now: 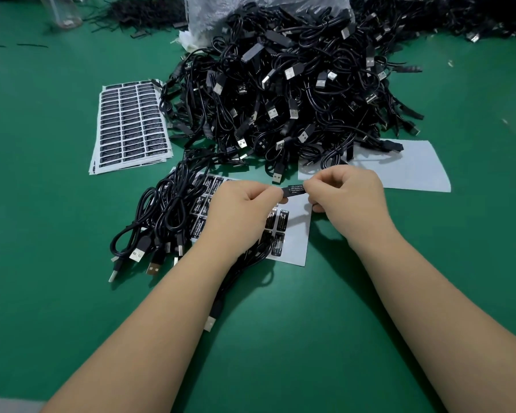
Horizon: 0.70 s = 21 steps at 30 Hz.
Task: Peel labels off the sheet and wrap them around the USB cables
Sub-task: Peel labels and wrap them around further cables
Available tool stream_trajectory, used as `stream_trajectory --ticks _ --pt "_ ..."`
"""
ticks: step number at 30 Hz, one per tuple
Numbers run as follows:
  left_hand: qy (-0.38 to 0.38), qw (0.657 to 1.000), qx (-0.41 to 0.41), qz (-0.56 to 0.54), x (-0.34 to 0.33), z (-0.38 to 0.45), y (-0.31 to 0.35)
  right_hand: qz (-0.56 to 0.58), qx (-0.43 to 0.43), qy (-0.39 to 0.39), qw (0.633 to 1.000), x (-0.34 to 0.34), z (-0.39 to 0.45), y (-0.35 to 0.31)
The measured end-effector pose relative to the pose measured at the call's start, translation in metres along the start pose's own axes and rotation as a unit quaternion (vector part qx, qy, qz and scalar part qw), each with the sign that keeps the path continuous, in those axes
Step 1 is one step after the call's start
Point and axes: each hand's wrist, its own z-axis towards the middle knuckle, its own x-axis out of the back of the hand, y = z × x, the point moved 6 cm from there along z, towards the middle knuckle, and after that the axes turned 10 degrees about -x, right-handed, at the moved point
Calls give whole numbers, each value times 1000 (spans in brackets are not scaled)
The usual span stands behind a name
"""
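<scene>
Both hands meet over a partly used label sheet [295, 234] on the green table. My right hand [349, 198] pinches a black label [296, 189] with white print by its right end. My left hand [239, 210] pinches the label's left end and also holds a black USB cable [245, 260] that trails down under my left wrist to a plug [209, 323]. Several black labels remain on the sheet, partly hidden by my left hand.
A big heap of black USB cables [280, 84] fills the middle back. A small bundle of cables [158, 222] lies to the left of the sheet. A stack of full label sheets [128, 123] sits at left, a bare backing sheet [399, 171] at right.
</scene>
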Motion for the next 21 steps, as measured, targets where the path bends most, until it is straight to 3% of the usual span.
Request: stream_trajectory --ticks 5,9,14,21 --pt "-32 999 6 9 -1 1 0 151 -55 -75 984 -2 3 8" --pt "-70 997 21 22 -3 1 -2 287 -106 -64 950 6 10 13" --pt "-119 991 58 -22 -8 1 -4 187 -83 -135 969 -7 2 9" --pt "-113 990 80 -37 -6 1 -6 181 -96 -117 972 -6 3 10"
